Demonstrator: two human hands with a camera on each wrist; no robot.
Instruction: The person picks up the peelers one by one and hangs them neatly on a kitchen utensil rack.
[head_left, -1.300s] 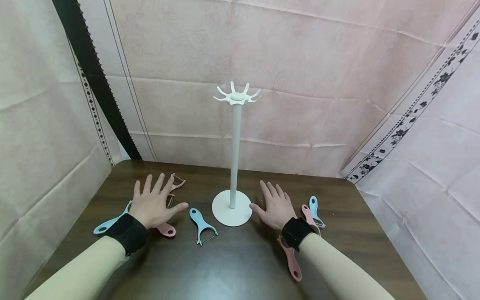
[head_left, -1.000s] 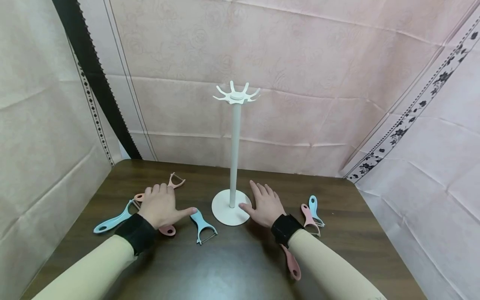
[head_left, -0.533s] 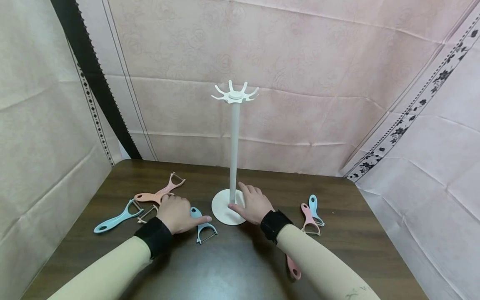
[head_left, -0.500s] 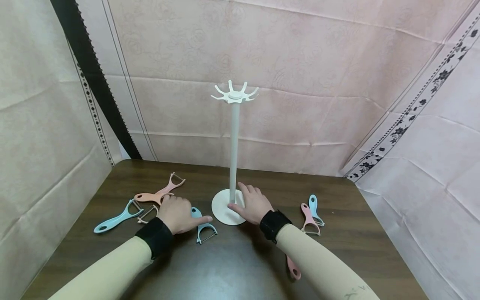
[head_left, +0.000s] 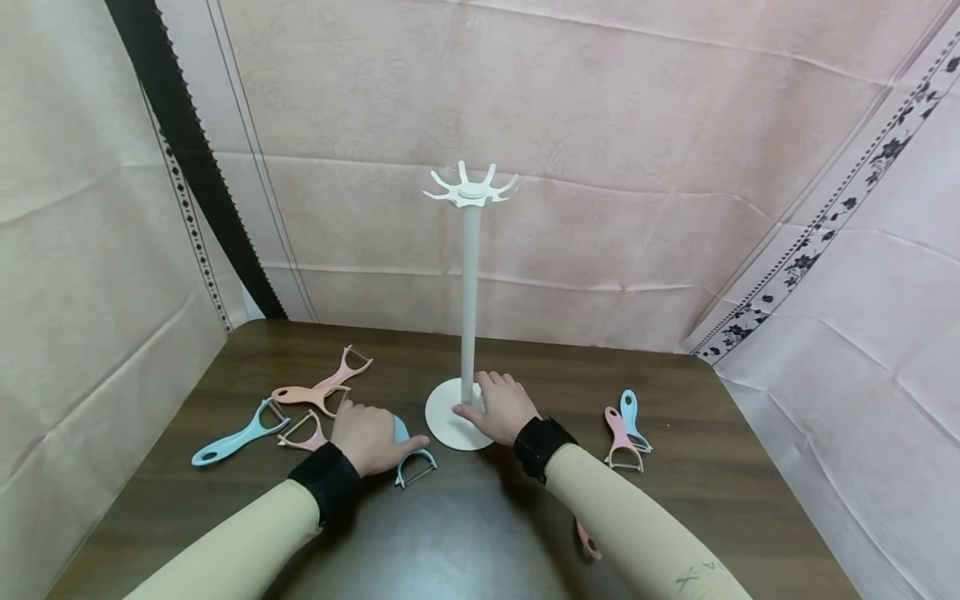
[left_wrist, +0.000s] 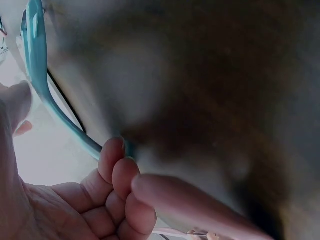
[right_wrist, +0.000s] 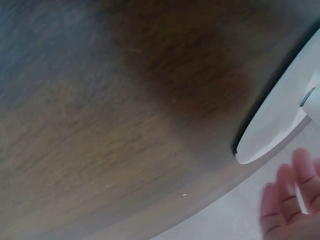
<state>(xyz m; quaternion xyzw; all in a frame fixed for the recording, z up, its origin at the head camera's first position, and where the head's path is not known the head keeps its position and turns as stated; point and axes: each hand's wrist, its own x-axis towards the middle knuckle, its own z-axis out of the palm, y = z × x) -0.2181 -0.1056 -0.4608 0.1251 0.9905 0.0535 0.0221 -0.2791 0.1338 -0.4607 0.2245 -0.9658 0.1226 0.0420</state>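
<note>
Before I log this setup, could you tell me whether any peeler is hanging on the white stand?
No, the hook ring atop the white stand is bare in the head view.

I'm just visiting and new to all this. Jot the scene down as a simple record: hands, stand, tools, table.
Left hand: between a pink peeler and a blue peeler, partly covering both; grip unclear
Right hand: beside the white stand, fingers loose, nothing held
White stand: upright, nothing hung on it
Also at left: second blue peeler, peach peeler, second pink peeler
At right: third blue peeler, third pink peeler, fourth pink peeler partly behind the right forearm
Table: dark, wood-grained
</note>
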